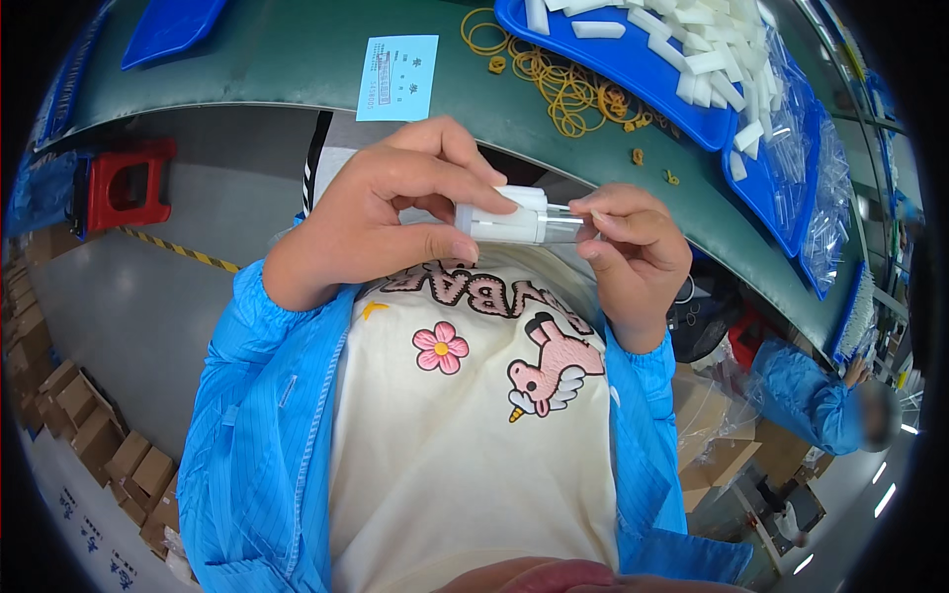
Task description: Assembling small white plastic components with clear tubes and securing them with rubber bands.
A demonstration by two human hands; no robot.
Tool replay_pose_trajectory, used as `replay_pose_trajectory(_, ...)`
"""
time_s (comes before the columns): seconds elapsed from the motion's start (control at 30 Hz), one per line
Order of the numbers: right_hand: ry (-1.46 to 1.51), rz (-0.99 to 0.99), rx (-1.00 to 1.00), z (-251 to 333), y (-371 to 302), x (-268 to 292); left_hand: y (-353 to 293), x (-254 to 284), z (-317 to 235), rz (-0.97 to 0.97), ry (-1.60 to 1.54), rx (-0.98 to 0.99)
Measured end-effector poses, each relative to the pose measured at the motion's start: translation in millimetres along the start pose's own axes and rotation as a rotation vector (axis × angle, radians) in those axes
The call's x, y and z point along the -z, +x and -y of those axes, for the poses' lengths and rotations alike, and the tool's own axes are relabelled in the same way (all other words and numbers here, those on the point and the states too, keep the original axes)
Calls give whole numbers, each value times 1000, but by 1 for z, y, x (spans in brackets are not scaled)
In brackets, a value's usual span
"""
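In front of my chest, my left hand (386,203) is closed around a small bunch of white plastic pieces (514,219), thumb below and fingers above. Clear plastic tubes (561,229) stick out from their right end. The fingertips of my right hand (638,252) pinch the outer end of those tubes. A clear rim also shows at the bunch's left end, beside my left thumb. My fingers hide part of the bunch, so how many pieces it has I cannot tell.
On the green table, a blue tray (633,61) holds many white pieces, with yellow rubber bands (563,89) beside it. Another blue tray (776,212) carries clear tubes. A light-blue slip (397,77) lies left. A red stool (133,183) stands left; a co-worker (806,395) sits right.
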State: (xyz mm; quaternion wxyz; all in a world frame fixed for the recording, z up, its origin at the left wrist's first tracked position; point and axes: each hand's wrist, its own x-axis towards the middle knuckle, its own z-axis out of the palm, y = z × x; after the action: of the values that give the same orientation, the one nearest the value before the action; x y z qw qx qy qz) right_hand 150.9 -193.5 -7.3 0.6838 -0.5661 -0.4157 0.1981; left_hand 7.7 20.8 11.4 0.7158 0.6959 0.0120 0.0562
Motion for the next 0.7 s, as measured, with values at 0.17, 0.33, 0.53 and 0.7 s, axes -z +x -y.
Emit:
replay_pose_trajectory(0.17,-263,51,108,5,2,-1,3,-8,5,-4,-5,8)
replay_pose_trajectory(0.33,47,-291,-91,2,-4,-15,5,-12,19,-8,-234,-78)
replay_pose_trajectory(0.53,14,-235,-14,-1,-2,-20,5,-16,32,-62,-334,-198)
replay_pose_trajectory(0.7,13,-162,68,-7,2,-29,7,-18,41,-35,-387,-237)
